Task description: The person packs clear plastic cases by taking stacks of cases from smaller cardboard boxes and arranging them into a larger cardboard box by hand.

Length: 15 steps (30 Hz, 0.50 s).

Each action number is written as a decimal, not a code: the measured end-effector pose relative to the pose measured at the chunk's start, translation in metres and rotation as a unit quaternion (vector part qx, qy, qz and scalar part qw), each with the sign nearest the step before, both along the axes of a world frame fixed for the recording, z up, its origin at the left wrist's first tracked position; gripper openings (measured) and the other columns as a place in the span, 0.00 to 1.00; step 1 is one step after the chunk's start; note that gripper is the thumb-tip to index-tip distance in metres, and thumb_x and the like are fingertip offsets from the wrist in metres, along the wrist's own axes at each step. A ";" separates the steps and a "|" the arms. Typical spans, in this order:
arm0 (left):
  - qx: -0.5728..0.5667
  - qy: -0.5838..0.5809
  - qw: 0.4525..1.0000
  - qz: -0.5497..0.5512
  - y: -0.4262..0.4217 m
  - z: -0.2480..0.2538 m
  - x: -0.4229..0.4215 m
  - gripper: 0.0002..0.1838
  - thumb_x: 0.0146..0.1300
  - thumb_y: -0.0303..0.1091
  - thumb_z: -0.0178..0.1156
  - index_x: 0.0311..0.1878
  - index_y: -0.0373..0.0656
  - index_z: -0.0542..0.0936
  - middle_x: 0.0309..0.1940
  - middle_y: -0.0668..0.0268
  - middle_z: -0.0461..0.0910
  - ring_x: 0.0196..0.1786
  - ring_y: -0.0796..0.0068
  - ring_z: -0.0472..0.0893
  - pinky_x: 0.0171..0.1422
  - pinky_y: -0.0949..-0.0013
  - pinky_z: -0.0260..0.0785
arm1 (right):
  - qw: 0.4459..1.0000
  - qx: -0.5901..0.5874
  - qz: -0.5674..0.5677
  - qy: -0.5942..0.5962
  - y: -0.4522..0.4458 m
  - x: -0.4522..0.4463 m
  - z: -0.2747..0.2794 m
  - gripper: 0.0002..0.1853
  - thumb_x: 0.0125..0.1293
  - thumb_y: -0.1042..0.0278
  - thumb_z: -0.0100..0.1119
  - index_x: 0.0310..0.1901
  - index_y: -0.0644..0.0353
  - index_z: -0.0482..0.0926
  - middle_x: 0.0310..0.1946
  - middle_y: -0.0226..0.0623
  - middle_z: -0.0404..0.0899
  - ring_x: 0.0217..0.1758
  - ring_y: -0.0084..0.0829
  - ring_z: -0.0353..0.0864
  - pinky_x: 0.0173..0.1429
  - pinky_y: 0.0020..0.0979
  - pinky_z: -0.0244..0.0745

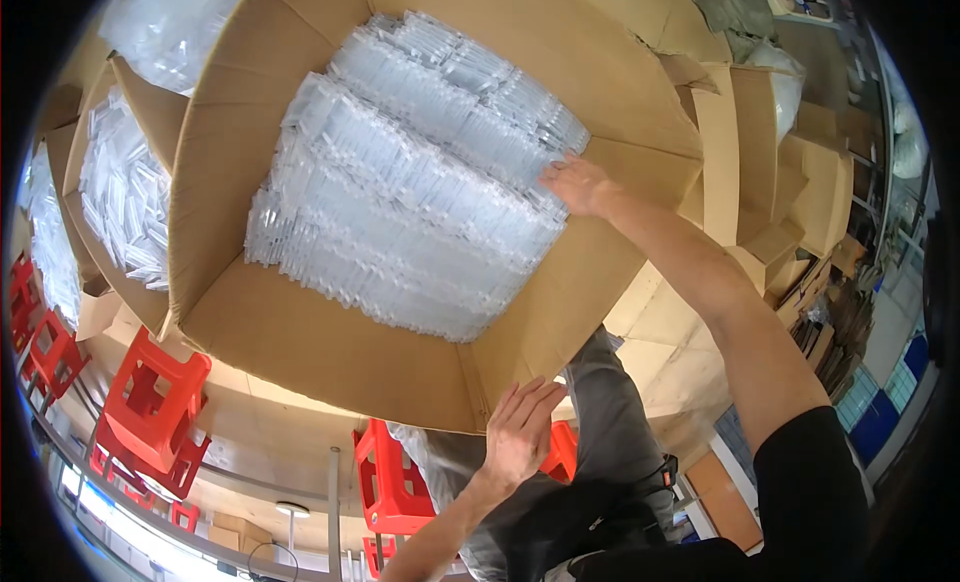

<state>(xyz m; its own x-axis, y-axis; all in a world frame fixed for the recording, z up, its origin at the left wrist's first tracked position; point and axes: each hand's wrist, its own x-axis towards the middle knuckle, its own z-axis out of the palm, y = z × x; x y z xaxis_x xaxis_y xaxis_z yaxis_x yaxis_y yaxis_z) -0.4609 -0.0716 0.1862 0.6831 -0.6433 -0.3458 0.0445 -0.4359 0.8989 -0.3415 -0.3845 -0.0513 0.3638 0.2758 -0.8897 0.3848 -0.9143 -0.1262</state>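
A large cardboard box (330, 367) stands in front of me, its flaps raised. Thin clear plastic pieces (400, 197) fill it in several tightly packed rows. My right hand (578, 185) reaches inside and rests its fingers against the right end of the rows; no piece is visibly lifted in it. Outside the box, by the near flap's edge, my left hand (522, 430) is raised with its fingers stretched out. It holds nothing, and I cannot tell whether its fingertips touch the cardboard.
At left, another carton (125, 197) holds loose clear plastic pieces. A clear plastic bag (170, 32) lies at the upper left. Red stools (155, 402) stand at lower left, and a red stool (390, 482) is beside my legs. More open cartons (755, 152) line the right side.
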 end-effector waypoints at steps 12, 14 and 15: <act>-0.021 -0.009 0.999 0.039 0.105 0.079 0.003 0.19 0.53 0.14 0.56 0.49 0.38 0.81 0.45 0.58 0.83 0.50 0.55 0.82 0.60 0.54 0.71 | 0.885 0.267 -0.335 -0.182 0.142 -0.117 0.246 0.13 0.56 0.78 0.56 0.44 0.58 0.81 0.46 0.43 0.79 0.52 0.47 0.78 0.56 0.44 0.73; -0.048 -0.030 0.998 -0.003 0.144 0.117 0.029 0.18 0.55 0.15 0.57 0.50 0.39 0.80 0.45 0.57 0.82 0.50 0.54 0.81 0.59 0.53 0.72 | 0.837 0.290 -0.442 -0.144 0.188 -0.154 0.319 0.10 0.58 0.78 0.54 0.40 0.57 0.82 0.42 0.42 0.79 0.47 0.48 0.79 0.51 0.44 0.74; -0.042 -0.023 0.999 -0.015 0.168 0.137 0.042 0.17 0.57 0.17 0.57 0.50 0.40 0.80 0.45 0.55 0.82 0.49 0.51 0.80 0.58 0.53 0.71 | 0.811 0.276 -0.497 -0.140 0.215 -0.177 0.344 0.10 0.59 0.78 0.54 0.39 0.57 0.82 0.41 0.42 0.79 0.46 0.48 0.79 0.51 0.43 0.74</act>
<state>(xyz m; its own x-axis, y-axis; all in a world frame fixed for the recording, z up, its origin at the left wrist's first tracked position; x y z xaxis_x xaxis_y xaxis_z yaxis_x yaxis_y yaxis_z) -0.4187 0.0959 0.3231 0.6772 -0.6892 -0.2576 -0.0102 -0.3589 0.9333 -0.5189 -0.1693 0.2928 0.8172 0.0513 -0.5741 -0.4224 -0.6244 -0.6571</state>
